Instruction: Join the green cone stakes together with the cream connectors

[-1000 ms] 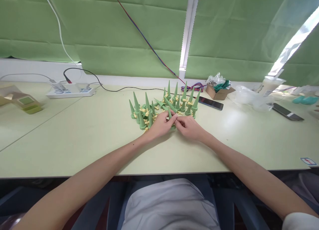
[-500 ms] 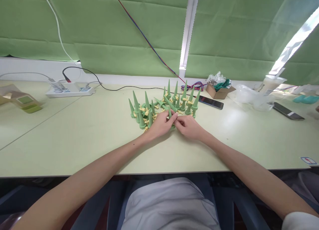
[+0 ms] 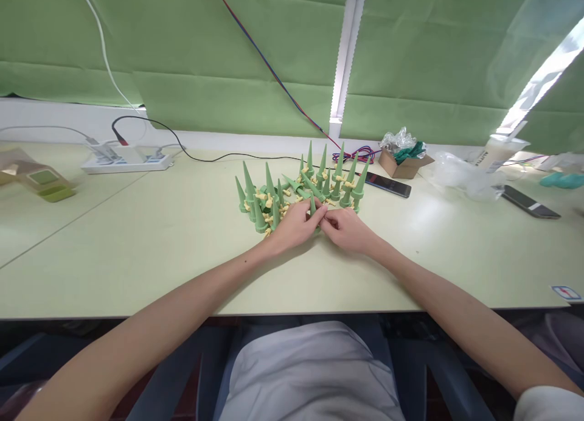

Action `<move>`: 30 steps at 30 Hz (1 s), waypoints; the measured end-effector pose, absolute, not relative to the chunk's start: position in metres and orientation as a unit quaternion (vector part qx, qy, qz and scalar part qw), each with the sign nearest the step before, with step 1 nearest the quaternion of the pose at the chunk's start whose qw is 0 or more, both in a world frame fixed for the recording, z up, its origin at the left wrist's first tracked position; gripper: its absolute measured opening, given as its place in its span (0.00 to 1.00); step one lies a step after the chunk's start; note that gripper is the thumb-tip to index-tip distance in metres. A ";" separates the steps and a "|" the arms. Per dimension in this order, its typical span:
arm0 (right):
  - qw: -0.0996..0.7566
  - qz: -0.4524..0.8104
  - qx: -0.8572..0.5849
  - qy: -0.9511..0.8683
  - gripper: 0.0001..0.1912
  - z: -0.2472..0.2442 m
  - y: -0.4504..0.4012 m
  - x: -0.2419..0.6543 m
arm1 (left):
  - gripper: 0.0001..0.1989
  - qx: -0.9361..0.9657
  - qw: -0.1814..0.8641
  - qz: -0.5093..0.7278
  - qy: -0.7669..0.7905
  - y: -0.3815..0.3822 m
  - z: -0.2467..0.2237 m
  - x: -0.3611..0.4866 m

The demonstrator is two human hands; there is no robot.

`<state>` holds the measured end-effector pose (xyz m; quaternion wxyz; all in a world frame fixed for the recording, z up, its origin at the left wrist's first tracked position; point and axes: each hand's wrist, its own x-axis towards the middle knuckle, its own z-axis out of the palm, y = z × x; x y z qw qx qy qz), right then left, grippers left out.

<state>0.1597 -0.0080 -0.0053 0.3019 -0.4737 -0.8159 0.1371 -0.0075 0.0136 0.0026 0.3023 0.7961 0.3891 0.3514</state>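
Observation:
Closed around a green cone-shaped spike (image 3: 312,204), my left hand (image 3: 297,224) keeps it upright, tip pointing up. My right hand (image 3: 345,229) meets it from the right, thumb and forefinger pinched at the spike's side; what they pinch is hidden by the fingers. To the left stands a group of green spikes (image 3: 258,217) with small yellow valve-like pieces (image 3: 270,200) on their sides. Behind and to the right is a second upright group (image 3: 359,187). Some spikes (image 3: 314,187) lie on their sides between the groups.
A phone (image 3: 387,184) lies behind the spikes at right, near a small cardboard box (image 3: 401,164) of wrappings. Further right are a plastic cup (image 3: 499,153), a clear bag (image 3: 474,180) and another dark device (image 3: 529,202). A power strip (image 3: 130,164) sits back left.
The hands stay at the same spike with almost no movement. The whole view has shifted very slightly.

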 end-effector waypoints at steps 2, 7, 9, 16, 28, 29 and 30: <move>0.295 0.132 -0.477 -0.817 0.18 -0.005 -0.008 0.160 | 0.17 0.799 0.297 0.349 0.388 0.014 0.003 -0.007; 0.276 0.121 -0.481 -0.823 0.19 -0.002 -0.009 0.162 | 0.18 0.810 0.278 0.343 0.385 0.014 0.002 -0.007; 0.260 0.120 -0.479 -0.830 0.18 0.000 -0.010 0.163 | 0.18 0.813 0.270 0.349 0.380 0.015 0.002 -0.007; 0.196 0.093 -0.482 -0.849 0.18 0.006 -0.013 0.165 | 0.16 0.841 0.227 0.325 0.368 0.016 0.000 -0.007; 0.192 0.092 -0.474 -0.854 0.18 0.005 -0.012 0.165 | 0.16 0.855 0.212 0.320 0.349 0.017 0.000 -0.007; 0.190 0.091 -0.473 -0.855 0.18 0.005 -0.012 0.165 | 0.16 0.855 0.213 0.319 0.350 0.017 0.000 -0.007; 0.188 0.090 -0.473 -0.856 0.18 0.005 -0.012 0.165 | 0.16 0.855 0.214 0.316 0.351 0.017 0.000 -0.007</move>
